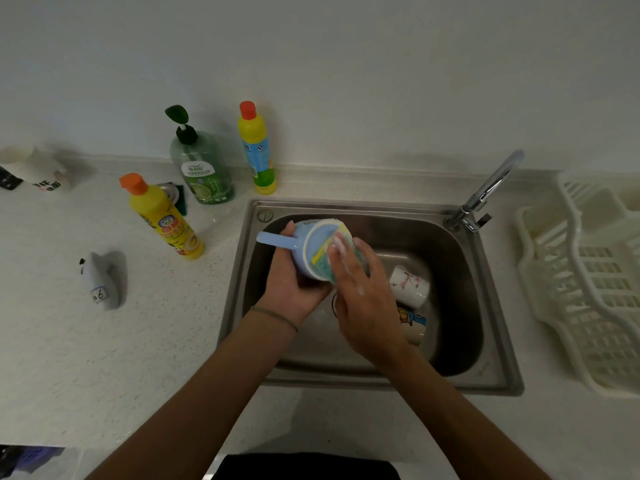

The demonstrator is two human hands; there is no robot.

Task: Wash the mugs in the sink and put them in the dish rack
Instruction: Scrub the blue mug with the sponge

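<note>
Head view: we cradle the blue mug in our left hand over the sink, axis toward one o'clock; our right hand pinches the sponge at its rim.

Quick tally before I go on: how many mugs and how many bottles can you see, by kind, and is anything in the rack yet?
Mugs: 3, namely the blue mug in the left hand, the floral mug and the cartoon mug in the sink.
Yellow bottles: 2.
Green pump bottle: 1.
Dish rack: 1, no mug in it.
Total: 7.
</note>
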